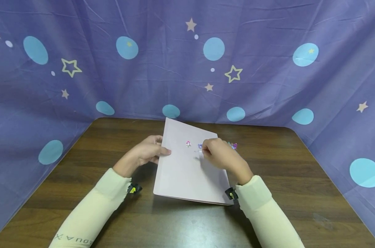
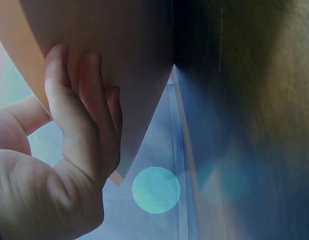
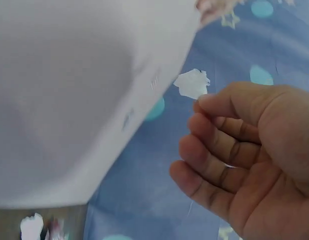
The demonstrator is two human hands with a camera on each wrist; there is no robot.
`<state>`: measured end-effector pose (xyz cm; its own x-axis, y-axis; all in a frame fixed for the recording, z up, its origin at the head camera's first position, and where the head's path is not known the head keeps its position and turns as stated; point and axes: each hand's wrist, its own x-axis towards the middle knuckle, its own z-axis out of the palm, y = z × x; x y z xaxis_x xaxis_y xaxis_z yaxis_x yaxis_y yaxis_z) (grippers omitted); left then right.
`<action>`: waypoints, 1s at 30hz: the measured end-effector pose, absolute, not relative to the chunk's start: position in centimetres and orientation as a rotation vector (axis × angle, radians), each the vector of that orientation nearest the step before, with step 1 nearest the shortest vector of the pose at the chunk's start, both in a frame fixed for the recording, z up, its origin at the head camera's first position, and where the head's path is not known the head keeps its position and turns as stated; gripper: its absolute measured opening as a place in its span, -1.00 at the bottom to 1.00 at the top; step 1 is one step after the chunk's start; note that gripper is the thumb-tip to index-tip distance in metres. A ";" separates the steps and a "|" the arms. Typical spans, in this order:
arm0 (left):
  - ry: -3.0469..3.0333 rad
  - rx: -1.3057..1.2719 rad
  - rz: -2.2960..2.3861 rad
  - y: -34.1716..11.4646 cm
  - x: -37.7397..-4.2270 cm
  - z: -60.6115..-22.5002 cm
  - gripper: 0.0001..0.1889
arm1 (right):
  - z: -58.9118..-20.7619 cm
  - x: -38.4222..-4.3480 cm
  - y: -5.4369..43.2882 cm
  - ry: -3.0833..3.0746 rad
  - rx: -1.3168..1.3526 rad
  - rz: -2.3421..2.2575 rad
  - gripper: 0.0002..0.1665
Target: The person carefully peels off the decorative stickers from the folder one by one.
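Note:
A stiff white board [image 1: 190,168] stands tilted over the table, its lower edge toward me. My left hand [image 1: 148,150] grips its left edge, thumb on the front; in the left wrist view the fingers [image 2: 69,105] lie spread against its back. Two small shiny stickers, one pink [image 1: 188,144] and one bluish purple [image 1: 200,146], show in the upper part of the board's front. Before that front is my right hand [image 1: 219,153]. Its thumb and forefinger pinch a small sticker-like piece [image 3: 192,83], whose pale, irregular-edged side shows in the right wrist view.
More shiny, colourful pieces [image 1: 232,145] lie on the brown wooden table [image 1: 286,179], just past the board's right side. A blue curtain [image 1: 175,69] with stars and dots hangs behind the table. A faint clear scrap [image 1: 323,220] lies at the right.

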<state>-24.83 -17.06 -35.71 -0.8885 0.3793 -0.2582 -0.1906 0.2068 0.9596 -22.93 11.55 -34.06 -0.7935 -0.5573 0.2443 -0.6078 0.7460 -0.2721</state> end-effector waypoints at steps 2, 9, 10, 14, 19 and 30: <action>2.045 0.177 1.724 -17.1 -24.8 -35.7 -0.45 | -33.9 -23.3 12.6 -2.822 0.890 0.510 -0.74; 2.045 0.178 1.720 -17.0 -24.8 -35.7 -0.44 | -34.0 -24.8 16.5 -2.918 0.702 0.498 -0.80; 2.046 0.178 1.720 -17.1 -24.8 -35.7 -0.45 | -34.1 -25.0 16.9 -2.927 0.680 0.499 -0.80; 2.042 0.177 1.722 -17.1 -24.8 -35.7 -0.46 | -34.4 -25.6 18.3 -2.959 0.602 0.488 -0.82; 2.040 0.177 1.724 -17.2 -24.9 -35.8 -0.45 | -35.1 -26.3 19.3 -3.013 0.482 0.469 -0.85; 2.046 0.186 1.721 -17.2 -24.7 -35.7 -0.43 | -36.8 -27.4 20.1 -3.100 0.322 0.476 -0.83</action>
